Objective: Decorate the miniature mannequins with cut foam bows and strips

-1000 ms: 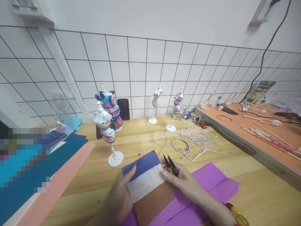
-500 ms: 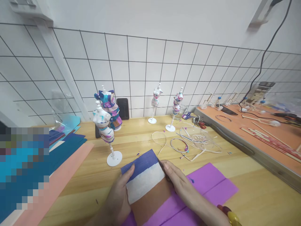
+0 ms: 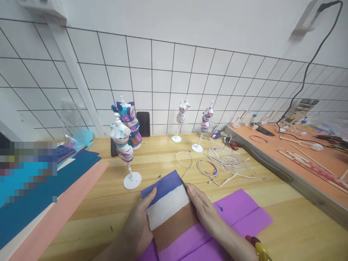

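Note:
Between my two hands is a layered stack of crepe paper, with staggered blue, white, brown and purple bands. My left hand holds its left edge, thumb on the blue and white layers and the other fingers hidden beneath. Along the right edge, my right hand is closed on the stack, its fingertips near the upper right corner. Under and beside the stack, a creased purple paper sheet spreads over the wooden table. Just beyond stands a small white dress form with coloured paper scraps on it.
A dressed form and two more dress forms stand toward the wall near a phone. Wire coils lie mid-table. Coloured paper sheets fill the left. An orange-topped table with sticks adjoins at right.
The view has shifted slightly. The right fingers have straightened along the stack's right edge, and a dark thing beside them is no longer visible. Both hands still hold the stack.

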A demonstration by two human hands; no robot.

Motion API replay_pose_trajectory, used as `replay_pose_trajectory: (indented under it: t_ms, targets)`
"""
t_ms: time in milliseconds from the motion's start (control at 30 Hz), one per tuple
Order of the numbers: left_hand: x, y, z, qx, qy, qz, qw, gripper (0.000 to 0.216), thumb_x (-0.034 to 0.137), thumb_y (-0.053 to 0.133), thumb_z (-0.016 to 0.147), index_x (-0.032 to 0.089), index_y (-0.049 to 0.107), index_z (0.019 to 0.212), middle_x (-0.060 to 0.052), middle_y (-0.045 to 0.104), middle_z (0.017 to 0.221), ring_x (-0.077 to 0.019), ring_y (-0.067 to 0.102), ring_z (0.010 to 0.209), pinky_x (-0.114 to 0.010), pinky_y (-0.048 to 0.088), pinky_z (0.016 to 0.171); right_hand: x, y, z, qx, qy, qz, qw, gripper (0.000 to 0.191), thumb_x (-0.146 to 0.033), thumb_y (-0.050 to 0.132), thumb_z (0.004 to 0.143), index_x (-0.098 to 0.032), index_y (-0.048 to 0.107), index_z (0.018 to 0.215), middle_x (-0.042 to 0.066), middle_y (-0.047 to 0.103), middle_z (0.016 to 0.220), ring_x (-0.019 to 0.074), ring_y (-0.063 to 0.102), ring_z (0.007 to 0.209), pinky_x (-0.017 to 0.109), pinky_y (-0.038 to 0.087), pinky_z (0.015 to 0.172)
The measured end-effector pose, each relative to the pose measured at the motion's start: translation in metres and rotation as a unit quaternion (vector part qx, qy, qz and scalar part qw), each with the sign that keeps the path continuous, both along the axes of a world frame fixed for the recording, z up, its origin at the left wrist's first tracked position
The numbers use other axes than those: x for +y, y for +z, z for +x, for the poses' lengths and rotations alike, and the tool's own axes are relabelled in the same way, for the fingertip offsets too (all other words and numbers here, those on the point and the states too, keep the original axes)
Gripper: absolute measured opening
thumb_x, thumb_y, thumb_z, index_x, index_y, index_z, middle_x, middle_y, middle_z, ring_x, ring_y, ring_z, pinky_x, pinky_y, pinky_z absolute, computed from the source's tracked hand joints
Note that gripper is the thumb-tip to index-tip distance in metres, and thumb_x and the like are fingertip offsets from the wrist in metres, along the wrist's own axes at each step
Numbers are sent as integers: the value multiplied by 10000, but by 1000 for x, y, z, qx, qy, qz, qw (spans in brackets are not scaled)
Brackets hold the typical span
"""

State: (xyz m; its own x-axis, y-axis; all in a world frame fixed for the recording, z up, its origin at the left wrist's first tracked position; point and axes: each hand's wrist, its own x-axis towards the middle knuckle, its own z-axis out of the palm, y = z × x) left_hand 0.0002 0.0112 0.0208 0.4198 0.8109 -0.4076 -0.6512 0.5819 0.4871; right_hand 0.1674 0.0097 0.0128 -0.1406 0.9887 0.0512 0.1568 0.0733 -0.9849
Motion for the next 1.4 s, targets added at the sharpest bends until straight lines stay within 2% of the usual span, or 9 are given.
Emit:
replay_pose_trajectory:
  t_ms: [267, 467, 767, 1400]
  targets:
    - [-1, 1, 1, 0, 11, 5, 1000, 414, 305, 562, 811, 160, 541, 1198, -124, 656, 1100, -301, 561, 1081, -462, 431, 934, 1, 6, -5, 10, 6, 21, 1000, 393, -479, 350, 903, -217, 618, 1021, 49, 639, 1046, 214, 536, 1042, 323, 393, 930]
    - [-1, 4, 2, 25, 24, 4, 999, 470, 313, 579, 798, 179, 499, 1241, -135, 646, 1113, -308, 583, 1047, -469, 450, 907, 3, 1, -6, 13, 1, 20, 1000, 382, -491, 368, 891, -207, 624, 917, 45, 646, 920, 208, 565, 921, 304, 423, 854]
    - [-2, 11, 4, 50, 44, 2, 998, 477, 287, 583, 798, 175, 484, 1251, -129, 668, 1072, -295, 620, 985, -458, 461, 894, 4, -3, -6, 4, -18, 31, 999, 368, -501, 370, 883, -211, 552, 749, 20, 593, 783, 189, 540, 785, 289, 430, 791]
    - [-1, 8, 4, 60, 50, 5, 997, 500, 277, 597, 788, 179, 471, 1262, -132, 662, 1084, -300, 628, 966, -463, 466, 889, 6, -5, -6, 5, -31, 28, 999, 351, -481, 366, 889, -205, 481, 705, 1, 522, 730, 168, 492, 731, 250, 405, 729]
